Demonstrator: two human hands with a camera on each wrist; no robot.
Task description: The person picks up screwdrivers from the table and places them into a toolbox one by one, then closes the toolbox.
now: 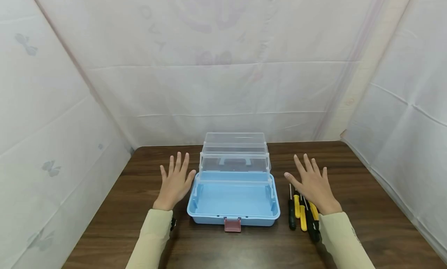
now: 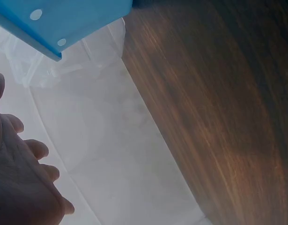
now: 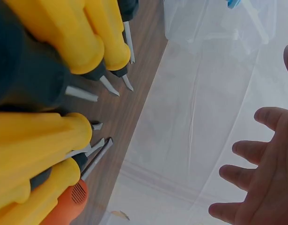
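A light blue toolbox stands on the table with its clear lid and clear trays raised at the back. Its bottom compartment holds nothing, and the pinkish latch hangs down at the front. Left of the box, my left hand is held palm down with its fingers spread. On the other side, my right hand is spread the same way, above several screwdrivers with yellow or black handles. The right wrist view shows these screwdrivers close up, with one orange handle among them. Both hands hold nothing.
The dark wooden table carries the box and screwdrivers. White cloth walls enclose its back and both sides. A small black item shows at the left sleeve cuff.
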